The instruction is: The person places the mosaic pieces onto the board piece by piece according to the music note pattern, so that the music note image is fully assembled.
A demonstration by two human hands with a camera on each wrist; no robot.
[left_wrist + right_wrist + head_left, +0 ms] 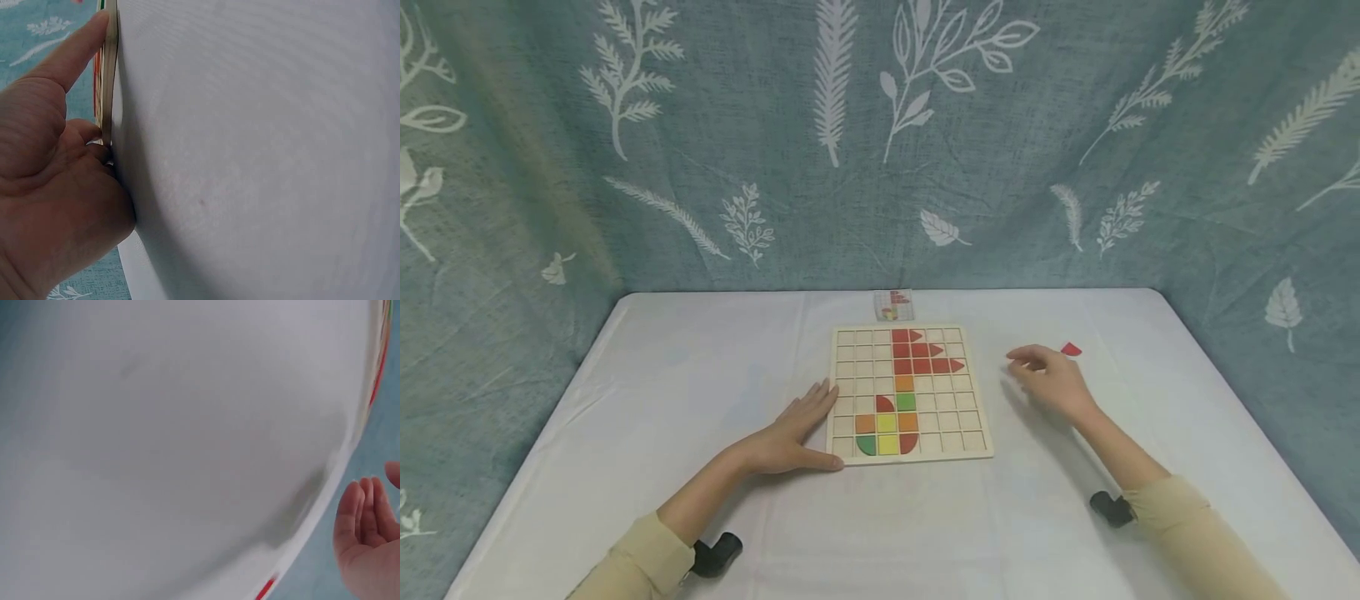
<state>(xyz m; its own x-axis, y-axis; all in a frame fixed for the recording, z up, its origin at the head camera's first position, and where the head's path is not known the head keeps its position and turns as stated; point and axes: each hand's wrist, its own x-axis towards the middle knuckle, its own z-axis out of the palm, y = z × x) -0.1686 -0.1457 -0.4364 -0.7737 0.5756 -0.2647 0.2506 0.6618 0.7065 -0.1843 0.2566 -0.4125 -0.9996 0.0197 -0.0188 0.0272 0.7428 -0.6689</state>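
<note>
A square wooden grid board (951,421) lies flat on the table, partly filled with red, orange, green and yellow pieces. My left hand (790,437) rests at its left side, fingers stretched along the left edge and thumb at the near-left corner. The left wrist view shows the thumb touching the board's rim (108,75). To the right of the board, my right hand (1052,383) hovers over the table with loosely bent fingers. Nothing shows between its thumb and fingers (365,519). Just beyond that hand lies a loose red piece (1071,349) with a curved edge.
A small pattern card (893,306) with a similar coloured picture stands behind the board at the table's far edge. The table has a white cloth (700,358). Behind it hangs a blue-green curtain (775,100) with white leaf prints. Each wrist carries a black device (718,554).
</note>
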